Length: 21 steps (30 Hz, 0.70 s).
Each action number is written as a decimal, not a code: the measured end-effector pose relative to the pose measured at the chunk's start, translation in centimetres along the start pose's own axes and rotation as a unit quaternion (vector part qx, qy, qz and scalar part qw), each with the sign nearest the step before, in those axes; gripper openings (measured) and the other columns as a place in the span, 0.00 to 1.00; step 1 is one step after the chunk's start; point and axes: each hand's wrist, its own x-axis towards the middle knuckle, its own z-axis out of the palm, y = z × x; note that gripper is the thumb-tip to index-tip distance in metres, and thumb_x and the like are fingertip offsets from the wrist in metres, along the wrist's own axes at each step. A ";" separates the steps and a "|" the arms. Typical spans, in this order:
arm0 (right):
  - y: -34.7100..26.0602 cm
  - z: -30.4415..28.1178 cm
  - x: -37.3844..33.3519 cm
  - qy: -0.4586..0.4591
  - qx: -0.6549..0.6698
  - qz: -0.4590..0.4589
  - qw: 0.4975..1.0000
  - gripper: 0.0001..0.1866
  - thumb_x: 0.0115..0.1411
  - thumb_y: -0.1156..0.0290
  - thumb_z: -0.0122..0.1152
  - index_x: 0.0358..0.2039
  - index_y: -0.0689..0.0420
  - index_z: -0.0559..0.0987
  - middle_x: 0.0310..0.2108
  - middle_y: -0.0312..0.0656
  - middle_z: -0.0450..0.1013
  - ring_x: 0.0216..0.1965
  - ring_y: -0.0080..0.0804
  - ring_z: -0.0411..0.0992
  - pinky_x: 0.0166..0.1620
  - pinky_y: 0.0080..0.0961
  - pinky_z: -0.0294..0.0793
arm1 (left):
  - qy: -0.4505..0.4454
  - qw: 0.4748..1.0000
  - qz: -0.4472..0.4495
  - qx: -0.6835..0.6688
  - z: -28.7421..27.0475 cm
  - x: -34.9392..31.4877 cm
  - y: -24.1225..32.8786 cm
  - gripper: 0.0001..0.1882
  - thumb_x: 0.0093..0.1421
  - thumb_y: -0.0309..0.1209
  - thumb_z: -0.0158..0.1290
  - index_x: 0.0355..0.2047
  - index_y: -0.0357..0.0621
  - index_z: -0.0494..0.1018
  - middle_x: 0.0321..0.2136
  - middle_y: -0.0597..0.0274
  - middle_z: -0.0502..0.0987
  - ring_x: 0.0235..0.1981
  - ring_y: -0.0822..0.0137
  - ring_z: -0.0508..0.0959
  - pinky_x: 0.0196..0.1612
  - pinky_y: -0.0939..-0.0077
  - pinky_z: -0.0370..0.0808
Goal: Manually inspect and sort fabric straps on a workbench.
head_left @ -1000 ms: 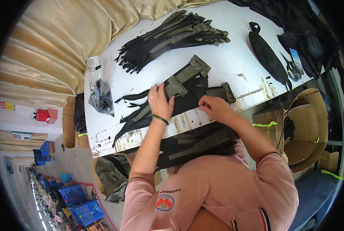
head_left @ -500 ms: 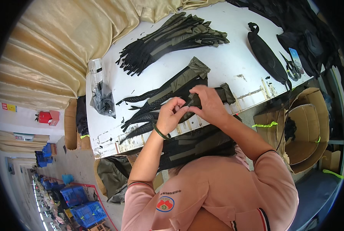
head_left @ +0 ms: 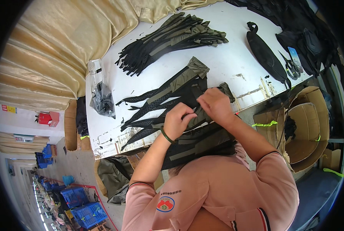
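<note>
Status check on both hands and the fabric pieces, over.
Left hand, right hand: curled, grip unclear. Mesh-trimmed fabric pieces: fanned out on white table, partly beneath hands. Nothing visibly in the way.

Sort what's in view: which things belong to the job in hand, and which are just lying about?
Likely the job:
- mesh-and-fabric strips, under the left hand and right hand
- bundle of similar strips beyond

Seemingly just lying about:
- black pouch
- clear plastic bag
- small blue card

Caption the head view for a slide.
Left hand and right hand over fabric strips at a white table's edge, a pile beyond.
</note>
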 end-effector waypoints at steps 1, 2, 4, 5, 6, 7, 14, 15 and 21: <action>0.2 0.2 0.0 0.018 0.061 0.078 0.995 0.05 0.54 0.74 0.62 0.24 0.57 0.75 0.21 0.42 0.67 0.21 0.39 0.67 0.27 0.32 0.68 | 0.015 0.998 0.063 0.007 0.3 -0.2 0.5 0.07 0.49 0.24 0.61 0.25 0.41 0.72 0.23 0.60 0.72 0.25 0.60 0.73 0.28 0.72 0.68; 0.4 0.3 -0.2 0.036 0.120 0.156 0.980 0.06 0.54 0.74 0.61 0.23 0.57 0.73 0.18 0.41 0.64 0.20 0.33 0.65 0.26 0.30 0.66 | 0.031 0.992 0.125 0.015 0.4 -0.4 0.8 0.07 0.49 0.24 0.61 0.25 0.41 0.72 0.23 0.60 0.72 0.26 0.58 0.74 0.29 0.70 0.68; 1.2 0.9 -1.1 -0.008 0.188 0.239 0.952 0.08 0.55 0.73 0.60 0.21 0.57 0.72 0.16 0.37 0.62 0.20 0.26 0.64 0.25 0.27 0.64 | 0.026 0.992 0.120 0.023 0.2 -0.7 0.7 0.07 0.49 0.24 0.60 0.25 0.41 0.71 0.23 0.60 0.72 0.27 0.58 0.73 0.29 0.68 0.68; 1.5 1.0 -1.2 -0.052 0.255 0.318 0.912 0.11 0.57 0.72 0.59 0.20 0.58 0.70 0.15 0.33 0.59 0.21 0.19 0.62 0.25 0.23 0.61 | 0.023 0.993 0.115 0.032 0.0 -0.7 0.5 0.07 0.49 0.25 0.60 0.25 0.41 0.71 0.23 0.60 0.72 0.27 0.57 0.73 0.30 0.66 0.68; 1.6 1.0 -1.4 -0.052 0.255 0.317 0.912 0.11 0.57 0.72 0.59 0.20 0.58 0.70 0.15 0.33 0.59 0.21 0.19 0.62 0.25 0.23 0.61 | 0.024 0.993 0.115 0.032 0.0 -0.7 0.3 0.07 0.49 0.25 0.60 0.25 0.41 0.71 0.23 0.60 0.72 0.27 0.57 0.73 0.30 0.66 0.68; 1.6 1.0 -1.6 -0.080 0.360 0.395 0.842 0.12 0.58 0.70 0.57 0.19 0.57 0.70 0.16 0.29 0.60 0.22 0.15 0.60 0.24 0.21 0.59 | -0.004 0.996 0.076 0.049 0.1 -0.7 0.0 0.08 0.50 0.26 0.60 0.26 0.41 0.71 0.23 0.59 0.71 0.27 0.56 0.73 0.30 0.65 0.67; -0.3 0.4 -2.3 -0.157 0.489 0.378 0.770 0.13 0.62 0.67 0.54 0.21 0.56 0.72 0.19 0.26 0.64 0.24 0.13 0.61 0.29 0.15 0.60 | -0.074 0.997 -0.023 -0.023 0.6 -0.5 1.4 0.06 0.53 0.25 0.58 0.30 0.39 0.73 0.24 0.56 0.71 0.27 0.58 0.72 0.31 0.70 0.68; 0.1 0.3 -2.5 -0.152 0.548 0.362 0.739 0.13 0.62 0.68 0.54 0.21 0.57 0.72 0.20 0.26 0.65 0.25 0.13 0.63 0.31 0.15 0.62 | -0.068 0.993 -0.045 -0.084 0.5 -0.4 1.4 0.06 0.53 0.24 0.58 0.32 0.38 0.75 0.24 0.57 0.71 0.27 0.60 0.72 0.31 0.73 0.68; 0.8 -1.5 -3.1 -0.275 0.627 0.370 0.628 0.13 0.62 0.71 0.55 0.47 0.58 0.75 0.41 0.33 0.73 0.43 0.20 0.69 0.47 0.20 0.68 | -0.074 0.983 -0.039 -0.163 -1.2 0.1 0.4 0.11 0.54 0.17 0.53 0.37 0.38 0.78 0.26 0.65 0.70 0.30 0.71 0.70 0.35 0.81 0.66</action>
